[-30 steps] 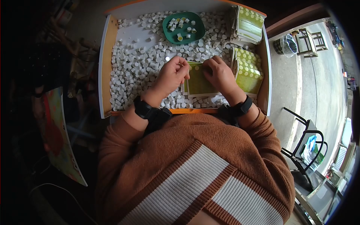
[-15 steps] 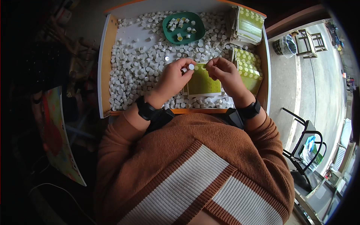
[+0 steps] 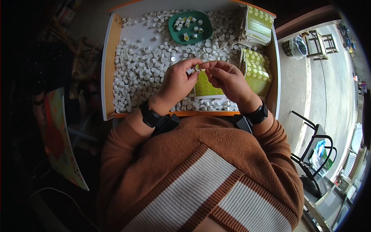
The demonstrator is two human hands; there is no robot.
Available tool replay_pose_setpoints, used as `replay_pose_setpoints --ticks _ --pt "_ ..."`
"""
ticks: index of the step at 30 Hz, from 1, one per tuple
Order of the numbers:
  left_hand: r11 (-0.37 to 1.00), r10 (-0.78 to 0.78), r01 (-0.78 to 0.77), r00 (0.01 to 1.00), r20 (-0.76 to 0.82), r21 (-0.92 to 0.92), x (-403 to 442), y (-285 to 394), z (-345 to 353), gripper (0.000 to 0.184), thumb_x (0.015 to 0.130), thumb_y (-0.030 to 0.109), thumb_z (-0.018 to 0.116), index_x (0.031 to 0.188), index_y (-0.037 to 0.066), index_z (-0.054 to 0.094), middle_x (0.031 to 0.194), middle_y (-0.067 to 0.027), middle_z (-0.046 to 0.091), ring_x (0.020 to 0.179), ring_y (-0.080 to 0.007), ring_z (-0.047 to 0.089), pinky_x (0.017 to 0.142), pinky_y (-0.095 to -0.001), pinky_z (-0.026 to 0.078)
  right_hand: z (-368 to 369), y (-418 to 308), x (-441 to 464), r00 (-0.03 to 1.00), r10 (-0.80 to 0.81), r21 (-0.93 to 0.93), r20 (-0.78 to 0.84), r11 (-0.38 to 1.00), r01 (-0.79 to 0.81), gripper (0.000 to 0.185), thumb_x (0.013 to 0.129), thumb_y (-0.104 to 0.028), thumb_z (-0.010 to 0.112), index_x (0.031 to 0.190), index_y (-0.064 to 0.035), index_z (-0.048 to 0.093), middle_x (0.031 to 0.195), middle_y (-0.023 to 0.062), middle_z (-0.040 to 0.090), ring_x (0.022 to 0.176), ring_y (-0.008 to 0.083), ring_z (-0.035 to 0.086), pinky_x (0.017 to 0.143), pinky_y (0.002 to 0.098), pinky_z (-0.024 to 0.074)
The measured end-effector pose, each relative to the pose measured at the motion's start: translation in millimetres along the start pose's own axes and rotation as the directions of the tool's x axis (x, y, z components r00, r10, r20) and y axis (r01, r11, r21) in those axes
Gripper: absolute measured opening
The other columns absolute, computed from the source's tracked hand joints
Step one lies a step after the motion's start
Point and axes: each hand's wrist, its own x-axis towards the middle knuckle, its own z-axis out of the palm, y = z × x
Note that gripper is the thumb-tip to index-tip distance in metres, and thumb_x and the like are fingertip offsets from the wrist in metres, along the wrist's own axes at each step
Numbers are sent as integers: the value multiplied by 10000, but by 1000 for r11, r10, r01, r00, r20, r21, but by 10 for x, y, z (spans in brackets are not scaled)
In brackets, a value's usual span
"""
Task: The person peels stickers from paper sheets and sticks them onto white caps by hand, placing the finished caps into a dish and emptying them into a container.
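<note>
White cap (image 3: pixel 197 67) pinched in left hand (image 3: pixel 176 80).
Right hand (image 3: pixel 230 82) just right of it, fingers nearly closed; hold unclear.

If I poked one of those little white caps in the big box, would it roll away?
Maybe a little: the white caps have round sides, so one lying on its side could roll. Crowded together like that, it would probably bump its neighbours and stop. It's likely light, too, since the left hand seems to hold one just with its fingers.

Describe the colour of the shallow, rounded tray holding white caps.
That tray is green, clearest in the head view.
</note>
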Motion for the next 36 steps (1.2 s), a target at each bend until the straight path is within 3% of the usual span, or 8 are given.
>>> replay_pose_setpoints --ticks 20,21,23,25,28,31,34,36 --pt "996 59 -66 993 -98 -66 -20 6 4 277 789 3 616 1064 38 607 867 -133 669 768 -259 658 697 -310 519 42 9 13 1000 -12 -29 7 1000 12 229 928 -129 547 1117 -13 602 807 -37 541 660 38 462 575 161 361" --pt "999 35 -38 998 -60 -37 -21 1 -13 280 814 1 600 1092 28 593 878 -113 669 787 -216 654 692 -288 513 43 16 20 1000 -12 -29 8 1000 12 229 928 -129 547 1117 -13 602 807 -37 541 660 38 462 575 161 361" --pt "1000 -15 14 1000 13 25 -20 -8 -44 286 863 -3 567 1149 7 566 901 -73 671 824 -129 645 681 -244 503 40 44 39 997 -69 -268 -44 962 54 239 900 -128 584 1110 -14 602 808 -18 548 673 46 484 596 178 391" --pt "998 -55 55 998 24 -2 -10 -117 -11 284 869 2 561 1153 8 564 919 -72 666 819 -126 643 687 -244 502 11 79 55 992 -104 -383 -66 921 71 247 886 -127 603 1106 -15 602 808 -8 552 679 50 494 607 187 406" --pt "989 -132 135 990 55 -57 180 -299 17 280 882 12 547 1162 11 560 956 -70 657 808 -121 637 698 -245 500 -129 132 84 901 -414 -891 -128 447 79 301 813 -126 661 1090 -21 604 828 61 574 719 137 568 666 261 467" --pt "958 -61 48 997 -37 -284 619 -438 -92 290 839 57 582 1129 43 566 763 -75 664 659 -165 635 620 -266 489 -246 197 82 847 -526 -957 -72 275 89 323 772 -121 673 1074 -31 604 870 107 572 776 225 589 709 317 483" --pt "989 -31 21 997 -70 -143 899 -456 -267 286 840 98 603 1120 50 570 856 -105 667 766 -213 648 688 -294 502 -301 254 49 819 -573 -986 -5 140 92 333 745 -114 676 1061 -39 605 911 135 566 832 293 593 745 360 490" --pt "958 216 -173 961 -175 230 894 -434 -353 266 816 118 633 1071 53 591 908 -119 649 836 -253 630 740 -327 499 -324 269 40 826 -561 -993 52 61 104 331 732 -104 671 1051 -44 606 953 144 557 886 343 581 773 390 489"
